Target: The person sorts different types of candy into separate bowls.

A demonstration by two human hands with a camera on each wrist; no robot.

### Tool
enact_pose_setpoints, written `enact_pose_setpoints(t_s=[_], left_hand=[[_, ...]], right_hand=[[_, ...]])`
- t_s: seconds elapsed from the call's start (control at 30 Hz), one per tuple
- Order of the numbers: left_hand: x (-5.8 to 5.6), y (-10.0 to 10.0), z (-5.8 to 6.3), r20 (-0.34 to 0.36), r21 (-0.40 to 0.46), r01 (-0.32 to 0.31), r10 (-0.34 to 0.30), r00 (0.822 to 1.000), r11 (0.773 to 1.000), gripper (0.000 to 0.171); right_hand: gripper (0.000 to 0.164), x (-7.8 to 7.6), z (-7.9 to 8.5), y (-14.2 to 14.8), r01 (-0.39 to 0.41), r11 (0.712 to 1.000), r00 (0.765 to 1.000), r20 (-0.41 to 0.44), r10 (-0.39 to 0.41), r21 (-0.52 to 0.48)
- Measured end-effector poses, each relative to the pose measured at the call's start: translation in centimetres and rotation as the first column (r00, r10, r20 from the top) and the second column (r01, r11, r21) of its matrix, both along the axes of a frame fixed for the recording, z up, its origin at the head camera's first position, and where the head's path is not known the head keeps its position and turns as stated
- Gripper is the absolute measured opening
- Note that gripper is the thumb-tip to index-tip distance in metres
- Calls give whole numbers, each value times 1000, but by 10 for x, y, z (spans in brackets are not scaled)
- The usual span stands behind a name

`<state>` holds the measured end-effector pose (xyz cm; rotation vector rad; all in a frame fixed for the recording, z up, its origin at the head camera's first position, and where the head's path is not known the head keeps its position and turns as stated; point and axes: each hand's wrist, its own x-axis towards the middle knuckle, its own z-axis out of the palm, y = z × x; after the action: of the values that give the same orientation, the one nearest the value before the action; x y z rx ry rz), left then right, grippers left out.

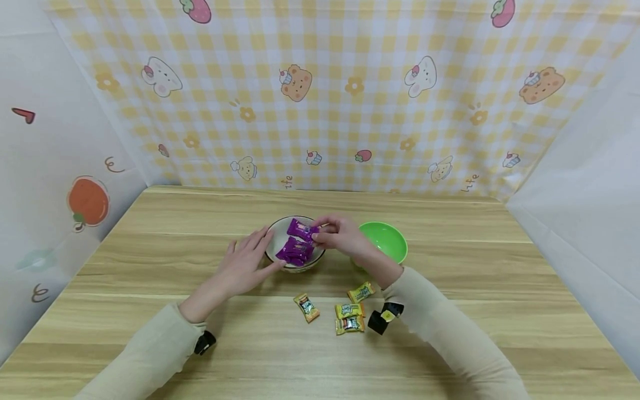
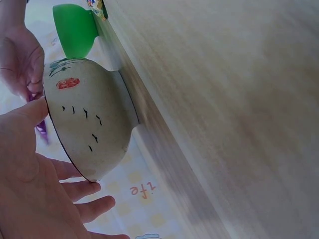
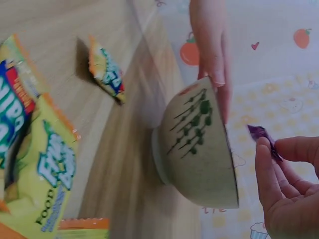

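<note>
A white bowl (image 1: 276, 253) with a dark rim and painted marks holds several purple wrapped candies (image 1: 296, 251). Over its right side, my right hand (image 1: 340, 236) pinches one purple wrapped candy (image 3: 264, 139) between thumb and fingers; in the right wrist view this candy is above the rim. My left hand (image 1: 245, 264) lies at the bowl's left side with fingers spread and fairly straight. In the left wrist view its thumb (image 2: 35, 110) and fingertips touch the rim, and the bowl's outer wall (image 2: 94, 119) faces the camera.
A green bowl (image 1: 387, 240) stands right of the white one, partly behind my right wrist. Nearer me lie several yellow wrapped candies: one (image 1: 306, 308) apart on the left, the others (image 1: 350, 310) grouped by my right forearm. A checkered cloth (image 1: 325, 128) hangs behind the wooden table (image 1: 175, 233).
</note>
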<state>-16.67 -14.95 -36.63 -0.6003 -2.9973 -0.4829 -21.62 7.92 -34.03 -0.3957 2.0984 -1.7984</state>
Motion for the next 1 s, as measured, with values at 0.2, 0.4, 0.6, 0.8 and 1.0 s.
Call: enact_pose_setpoints(t_s=[0.2,0.4,0.6,0.8,1.0], left_hand=[[0,0,-1,0,2,0,0,1000,1000,79],[0,0,-1,-11,2,-3,3,1000,1000,79],[1,0,0,-4,1,-4,4,1000,1000,79],[1,0,0,-2,7,-1,1,1000,1000,79],[1,0,-1,-1,10,-1,1,1000,1000,80]], right_hand=[[30,3,-3,3,-53,998,998,-26,54,16],[32,3,3,17,-71,997,993,-100,70,-8],[30,5,16,41,-21,994,937,-344,58,110],[35,4,18,70,30,960,791,-593,149,280],[46,0,10,99,106,893,636,-720,278,438]])
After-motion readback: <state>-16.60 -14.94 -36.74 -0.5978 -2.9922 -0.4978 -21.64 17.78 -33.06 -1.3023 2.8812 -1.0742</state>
